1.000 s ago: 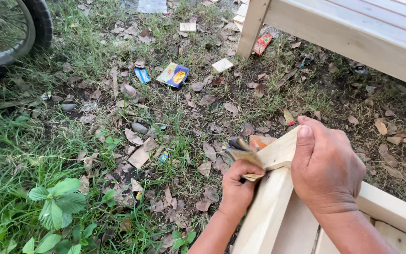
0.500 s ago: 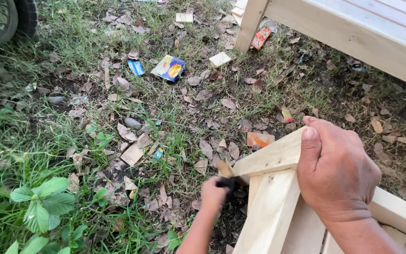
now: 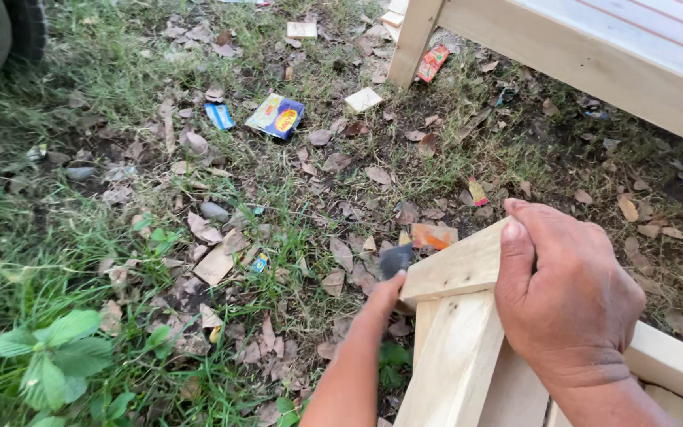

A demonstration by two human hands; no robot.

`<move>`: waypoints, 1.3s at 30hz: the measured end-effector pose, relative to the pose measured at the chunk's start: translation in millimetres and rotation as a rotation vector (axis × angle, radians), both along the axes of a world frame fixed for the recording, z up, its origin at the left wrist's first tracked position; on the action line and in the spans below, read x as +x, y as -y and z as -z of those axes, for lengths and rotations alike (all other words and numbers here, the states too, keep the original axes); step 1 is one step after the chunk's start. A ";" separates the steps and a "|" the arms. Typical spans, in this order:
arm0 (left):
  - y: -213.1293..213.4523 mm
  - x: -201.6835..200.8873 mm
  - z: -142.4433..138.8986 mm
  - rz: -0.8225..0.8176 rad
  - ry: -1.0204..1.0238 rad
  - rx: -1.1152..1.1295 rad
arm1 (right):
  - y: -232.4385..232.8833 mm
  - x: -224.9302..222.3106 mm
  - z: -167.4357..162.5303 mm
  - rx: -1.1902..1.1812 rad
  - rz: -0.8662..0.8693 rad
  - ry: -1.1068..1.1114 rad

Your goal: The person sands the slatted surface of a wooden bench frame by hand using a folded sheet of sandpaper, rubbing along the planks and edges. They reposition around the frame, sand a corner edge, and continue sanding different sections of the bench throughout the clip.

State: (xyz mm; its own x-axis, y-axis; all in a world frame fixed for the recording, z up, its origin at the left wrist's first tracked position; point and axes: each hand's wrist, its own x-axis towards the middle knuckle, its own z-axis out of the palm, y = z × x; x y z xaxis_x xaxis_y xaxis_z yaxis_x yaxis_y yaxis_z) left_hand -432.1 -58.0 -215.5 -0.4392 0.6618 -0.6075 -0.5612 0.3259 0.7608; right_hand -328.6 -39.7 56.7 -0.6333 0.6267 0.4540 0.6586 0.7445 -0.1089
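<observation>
Grass and dry leaves cover the ground (image 3: 120, 237) right across the shot, with bare dirt showing under the upper right. Up there sits a big pale timber structure (image 3: 594, 55), its leg planted in the soil at the top centre. Down at the bottom right is the wooden frame (image 3: 452, 332), light new lumber, one corner jutting toward the middle of the picture, a flat board running down from it.

The right hand (image 3: 571, 300) is clamped over that corner from above, palm down, thumb pressed along the near face of the top rail, fingers wrapped over the far side and hidden. Firm grip on the wood, nothing else in it.

The left hand (image 3: 381, 296) comes up from the bottom edge, forearm angled in, and it sits just left of the frame's corner, blurred. Its fingers are closed around a small dark piece (image 3: 395, 258), held right against the end of the rail; what that piece is, I cannot tell.

A tyre (image 3: 9, 32) curves in at the top left corner. A broad-leafed green plant (image 3: 57, 348) sits at lower left.

Litter next: a colourful flat packet (image 3: 276, 116) in the upper middle, a small blue wrapper (image 3: 219, 115) just left of it, a red wrapper (image 3: 434, 62) by the timber leg, and an orange scrap (image 3: 432, 236) just beyond the frame's corner.
</observation>
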 end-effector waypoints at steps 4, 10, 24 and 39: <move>-0.2 -6.7 -1.6 0.039 -0.063 -0.031 | 3.5 -3.1 -3.3 -0.001 -0.003 0.014; -8.6 0.3 7.4 -0.074 -0.231 0.089 | 7.9 -10.0 -11.5 0.056 -0.022 0.026; 10.0 -2.8 24.1 -0.109 -0.112 -0.006 | 12.6 -14.6 -18.7 0.110 -0.046 0.041; 1.4 -4.2 14.1 -0.058 -0.164 -0.079 | 11.1 -12.6 -20.3 0.135 -0.057 0.049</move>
